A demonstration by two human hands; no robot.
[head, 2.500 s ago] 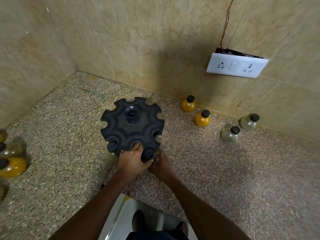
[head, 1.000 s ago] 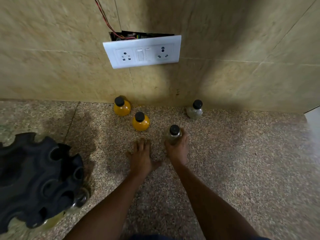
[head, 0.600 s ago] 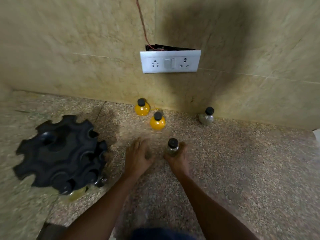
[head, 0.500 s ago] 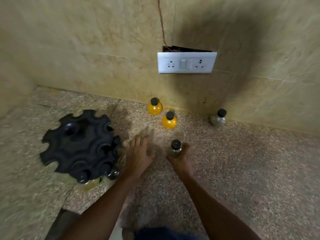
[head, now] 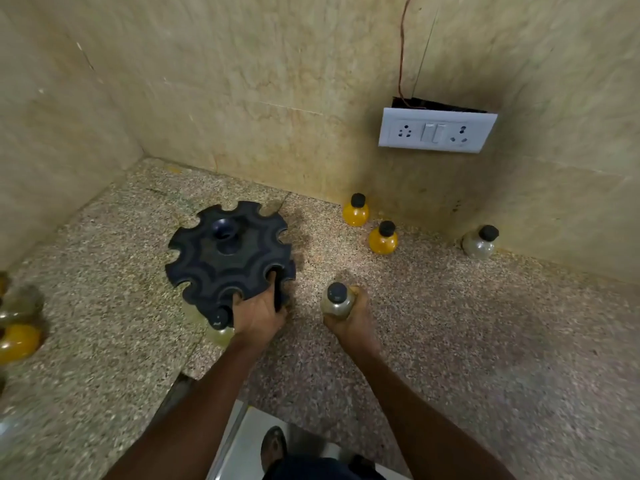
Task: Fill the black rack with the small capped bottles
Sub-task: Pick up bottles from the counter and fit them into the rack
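Rack (head: 228,252): I see it at 10 o'clock on the floor (head: 485,323).
Left hand (head: 258,315): on its near rim.
Right hand (head: 349,315): right of rack, around a bottle (head: 336,301).
Three bottles (head: 382,237): 1 o'clock, along the wall.

bottles (head: 17,327) at left edge: blurred, cut off | racked bottle (head: 219,325): mostly hidden (under rack)

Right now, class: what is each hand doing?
Left hand: closed on the black rack's near edge.
Right hand: closed around a clear capped bottle.
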